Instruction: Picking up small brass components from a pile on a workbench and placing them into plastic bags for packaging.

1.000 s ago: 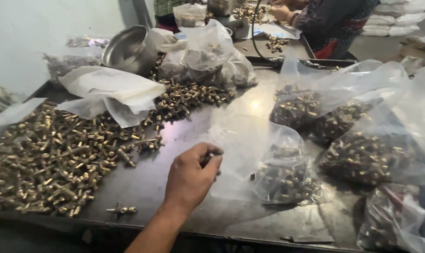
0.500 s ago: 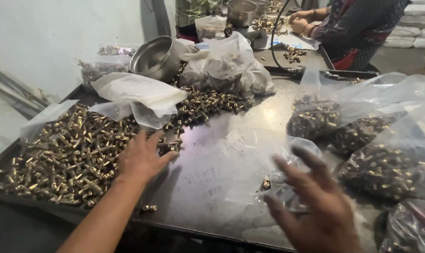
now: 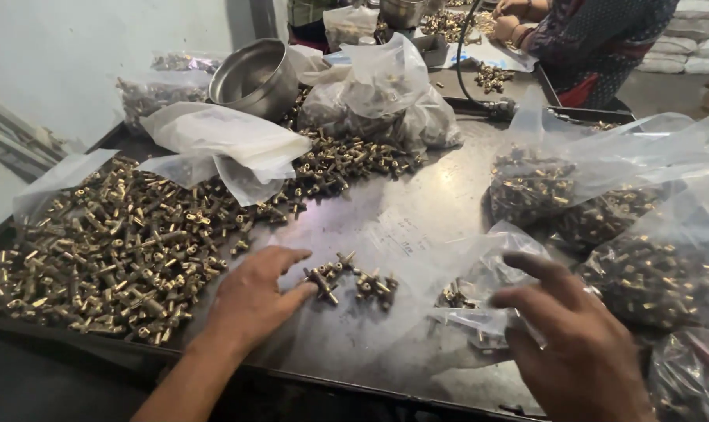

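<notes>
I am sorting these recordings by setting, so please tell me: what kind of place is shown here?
Probably a small workshop for sorting or packing hardware. A large heap of brass fittings covers a dark metal table, clear plastic bags of fittings lie around, and another person works at the far end.

The left hand (image 3: pixel 253 301) is laid palm down, fingers held together and pointed to the right, with the bare forearm stretched back toward the lower edge. The right hand (image 3: pixel 577 344) is raised, palm down, its fingers spread and loosely curled.
</notes>
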